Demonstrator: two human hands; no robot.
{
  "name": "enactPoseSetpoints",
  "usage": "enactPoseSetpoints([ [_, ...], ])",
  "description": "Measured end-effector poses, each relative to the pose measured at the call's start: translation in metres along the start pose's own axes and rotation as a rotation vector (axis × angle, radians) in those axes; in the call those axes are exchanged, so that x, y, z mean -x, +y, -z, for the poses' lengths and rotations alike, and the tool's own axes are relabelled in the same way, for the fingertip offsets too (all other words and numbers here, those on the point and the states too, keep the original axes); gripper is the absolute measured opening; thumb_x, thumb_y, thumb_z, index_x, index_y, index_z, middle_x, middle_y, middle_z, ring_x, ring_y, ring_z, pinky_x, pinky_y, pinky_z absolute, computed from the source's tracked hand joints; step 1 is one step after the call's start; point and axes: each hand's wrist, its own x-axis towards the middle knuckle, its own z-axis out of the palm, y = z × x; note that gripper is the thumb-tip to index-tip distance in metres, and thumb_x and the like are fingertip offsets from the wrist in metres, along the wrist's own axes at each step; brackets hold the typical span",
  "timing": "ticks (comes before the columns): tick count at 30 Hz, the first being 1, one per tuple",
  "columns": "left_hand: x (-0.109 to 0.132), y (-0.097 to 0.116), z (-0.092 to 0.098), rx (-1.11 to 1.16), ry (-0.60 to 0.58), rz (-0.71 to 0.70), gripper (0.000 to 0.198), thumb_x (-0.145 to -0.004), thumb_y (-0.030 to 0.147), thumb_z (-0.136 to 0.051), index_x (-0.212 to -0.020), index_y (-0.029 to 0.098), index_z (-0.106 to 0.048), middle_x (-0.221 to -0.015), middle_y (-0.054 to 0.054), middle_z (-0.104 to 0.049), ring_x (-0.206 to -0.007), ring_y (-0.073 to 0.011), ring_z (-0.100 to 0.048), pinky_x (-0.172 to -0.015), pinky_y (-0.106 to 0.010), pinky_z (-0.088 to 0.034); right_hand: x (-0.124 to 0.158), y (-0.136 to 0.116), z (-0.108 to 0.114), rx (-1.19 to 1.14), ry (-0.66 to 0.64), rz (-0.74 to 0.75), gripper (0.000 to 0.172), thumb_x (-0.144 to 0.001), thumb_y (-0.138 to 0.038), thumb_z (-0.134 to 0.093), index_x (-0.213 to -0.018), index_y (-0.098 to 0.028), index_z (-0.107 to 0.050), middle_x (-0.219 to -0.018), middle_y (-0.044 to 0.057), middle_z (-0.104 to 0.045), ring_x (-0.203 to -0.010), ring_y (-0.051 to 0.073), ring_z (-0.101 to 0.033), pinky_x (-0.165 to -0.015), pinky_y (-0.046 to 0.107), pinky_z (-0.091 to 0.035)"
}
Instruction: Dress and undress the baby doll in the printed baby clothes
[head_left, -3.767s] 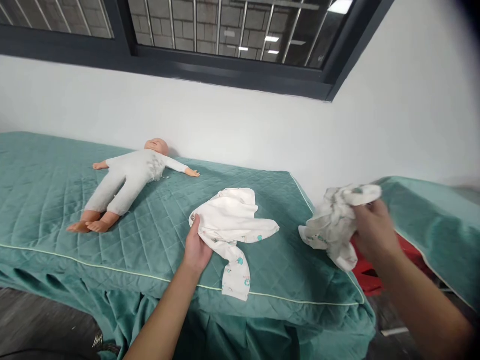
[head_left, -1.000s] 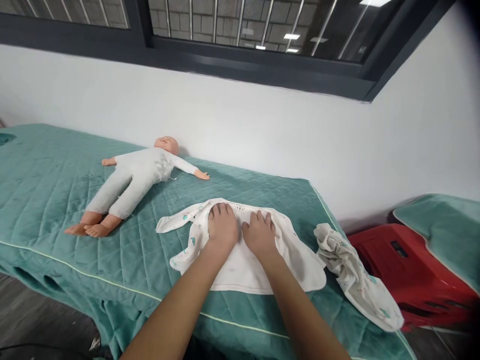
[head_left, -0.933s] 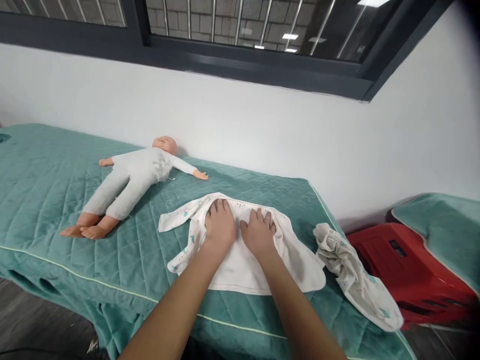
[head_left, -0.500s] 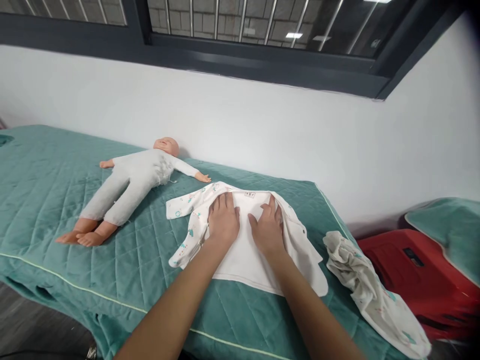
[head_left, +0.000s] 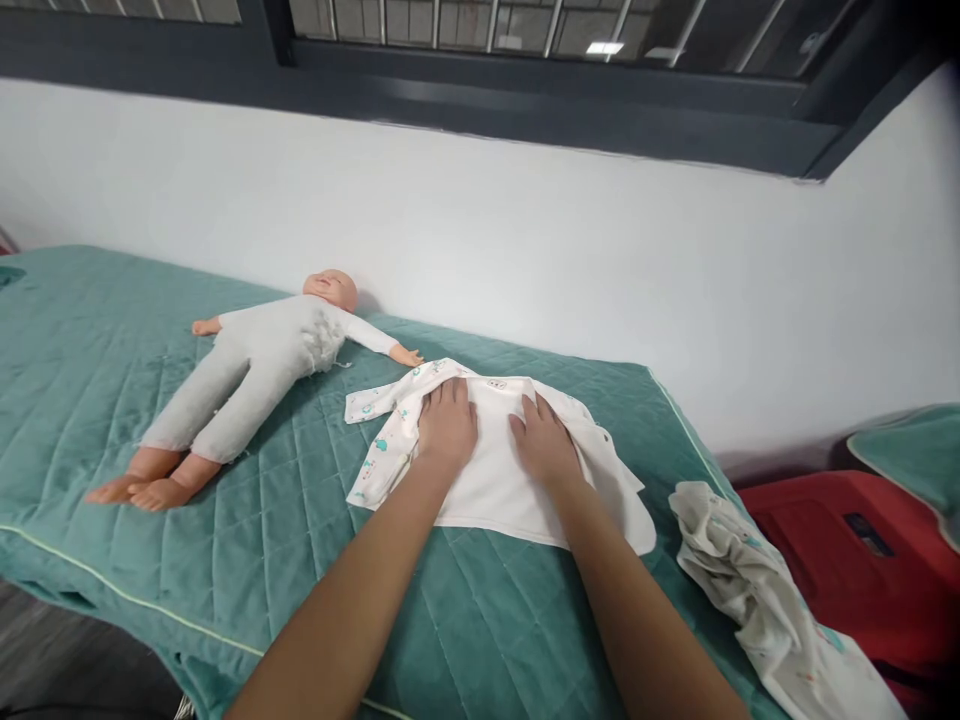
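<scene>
Baby top (head_left: 491, 480) flat, collar toward wall (head_left: 525, 250), sleeve toward doll (head_left: 255, 370).

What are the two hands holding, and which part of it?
Nothing is gripped. The left hand and the right hand lie flat, palms down, on the upper middle of the white baby top, near its collar.

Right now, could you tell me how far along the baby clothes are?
Done: the white baby top lies spread on the bed cover. In hand: the left hand and right hand press flat on it. Left: the second garment lies crumpled at the bed's right edge; the doll lies untouched.
</scene>
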Motion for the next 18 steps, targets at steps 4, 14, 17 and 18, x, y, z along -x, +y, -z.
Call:
enactPoseSetpoints([
  [4, -0.001, 0.0, -0.001, -0.018, -0.049, 0.012, 0.045, -0.098, 0.034, -0.036, -0.133, 0.011, -0.053, -0.143, -0.017, -0.05, -0.134, -0.0302, -0.042, -0.112, -0.045, -0.033, 0.001, 0.001, 0.0, -0.038, 0.059, 0.025, 0.05, -0.097, -0.031, -0.035, -0.139, -0.006, -0.047, -0.146, 0.021, -0.047, -0.139, 0.029, -0.04, -0.113, 0.043, -0.034],
  [14, 0.025, 0.0, 0.023, 0.135, 0.057, -0.251, 0.035, -0.092, 0.014, -0.042, -0.121, 0.019, -0.062, -0.137, -0.007, -0.058, -0.131, -0.0237, -0.046, -0.114, -0.044, -0.033, 0.009, -0.007, 0.0, -0.16, 0.037, 0.383, 0.044, -0.097, -0.028, -0.038, -0.134, -0.012, -0.054, -0.141, 0.014, -0.055, -0.134, 0.023, -0.047, -0.116, 0.044, -0.032],
  [17, 0.05, -0.018, 0.043, 0.257, 0.175, -0.223, 0.037, -0.089, 0.01, -0.043, -0.118, 0.021, -0.063, -0.129, -0.005, -0.063, -0.124, -0.0197, -0.052, -0.111, -0.038, -0.04, 0.013, -0.007, 0.004, -0.223, 0.02, 0.303, 0.045, -0.096, -0.032, -0.041, -0.137, -0.015, -0.052, -0.145, 0.013, -0.051, -0.136, 0.024, -0.044, -0.117, 0.046, -0.031],
  [18, 0.058, -0.029, 0.051, 0.287, 0.229, -0.167, 0.036, -0.09, 0.01, -0.043, -0.117, 0.022, -0.063, -0.127, -0.005, -0.063, -0.122, -0.0192, -0.053, -0.108, -0.037, -0.042, 0.014, -0.008, 0.006, -0.26, 0.01, 0.277, 0.045, -0.095, -0.032, -0.042, -0.137, -0.018, -0.052, -0.146, 0.011, -0.051, -0.137, 0.023, -0.043, -0.117, 0.045, -0.03],
])
